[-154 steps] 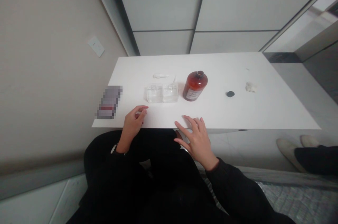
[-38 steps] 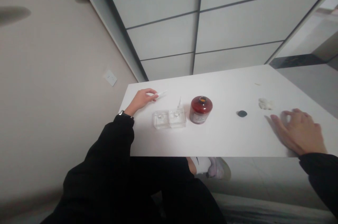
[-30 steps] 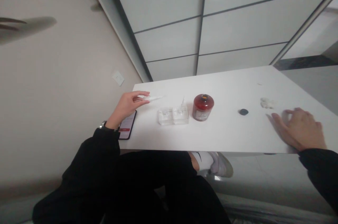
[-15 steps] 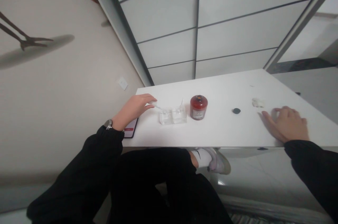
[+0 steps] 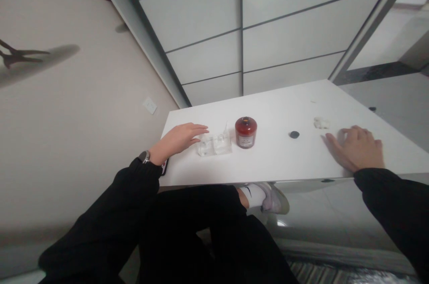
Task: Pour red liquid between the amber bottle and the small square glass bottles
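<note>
My left hand (image 5: 182,137) is over the left end of a clear two-part box (image 5: 215,145), fingers stretched out and thumb apart. Whether its fingertips touch the box I cannot tell. From the box's right half a thin whitish piece (image 5: 225,127) sticks up. Just right of the box stands an amber-red glass bottle (image 5: 246,133), uncapped, with a pale label. My right hand (image 5: 358,148) rests on the white table (image 5: 268,163), holding nothing, thumb spread and fingers loosely bent. Beyond its thumb lies a crumpled white wad (image 5: 321,123).
A small dark round cap (image 5: 294,134) lies between bottle and wad. The phone (image 5: 164,167) is mostly hidden under my left wrist. A wall stands on the left, with a socket (image 5: 149,106); panelled sliding doors (image 5: 204,52) rise behind the table.
My left hand has moved right to the clear box. The thin white piece at its fingertips half a second ago no longer shows there. My right hand stays resting; the view has shifted slightly.
</note>
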A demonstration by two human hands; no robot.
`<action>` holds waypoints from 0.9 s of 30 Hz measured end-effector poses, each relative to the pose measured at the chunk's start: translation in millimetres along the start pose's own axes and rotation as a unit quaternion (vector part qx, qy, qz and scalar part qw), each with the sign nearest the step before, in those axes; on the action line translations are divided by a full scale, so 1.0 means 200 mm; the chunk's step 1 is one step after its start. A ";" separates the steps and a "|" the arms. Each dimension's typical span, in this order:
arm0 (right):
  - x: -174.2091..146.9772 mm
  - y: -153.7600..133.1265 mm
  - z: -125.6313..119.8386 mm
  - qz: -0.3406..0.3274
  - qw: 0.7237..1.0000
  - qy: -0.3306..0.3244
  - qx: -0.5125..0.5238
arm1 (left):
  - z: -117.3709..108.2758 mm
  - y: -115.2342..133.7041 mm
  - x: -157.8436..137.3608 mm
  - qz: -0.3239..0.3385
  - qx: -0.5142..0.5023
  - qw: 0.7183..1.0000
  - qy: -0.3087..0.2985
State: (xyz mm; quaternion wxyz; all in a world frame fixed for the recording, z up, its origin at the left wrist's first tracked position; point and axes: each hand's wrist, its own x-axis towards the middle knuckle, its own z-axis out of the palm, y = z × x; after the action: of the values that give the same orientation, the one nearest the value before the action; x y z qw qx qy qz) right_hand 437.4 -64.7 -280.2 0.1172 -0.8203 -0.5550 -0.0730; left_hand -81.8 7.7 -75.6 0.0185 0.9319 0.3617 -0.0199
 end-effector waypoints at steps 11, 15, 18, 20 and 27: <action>0.00 0.02 0.03 -0.002 1.000 0.015 -0.001 | -0.08 -0.08 0.47 -0.006 -0.016 0.999 -0.045; 0.00 0.00 -0.01 -0.002 1.000 0.006 0.003 | 0.04 -0.11 0.78 0.054 -0.028 0.989 -0.134; 0.00 0.00 -0.01 -0.008 1.000 0.002 0.005 | 0.14 -0.12 0.89 0.085 -0.043 0.978 -0.185; -0.01 0.01 -0.01 -0.007 1.000 0.003 0.003 | 0.20 -0.13 0.92 0.101 -0.059 0.972 -0.204; -0.01 0.02 -0.01 -0.008 1.000 -0.012 0.012 | 0.24 -0.19 0.95 0.115 -0.110 0.971 -0.178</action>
State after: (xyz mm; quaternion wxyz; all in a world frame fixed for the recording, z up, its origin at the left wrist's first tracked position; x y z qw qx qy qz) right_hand 441.3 -68.4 -278.8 0.1198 -0.8150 -0.5640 -0.0578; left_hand 30.8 161.7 -133.5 0.1871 0.9409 0.2434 -0.1433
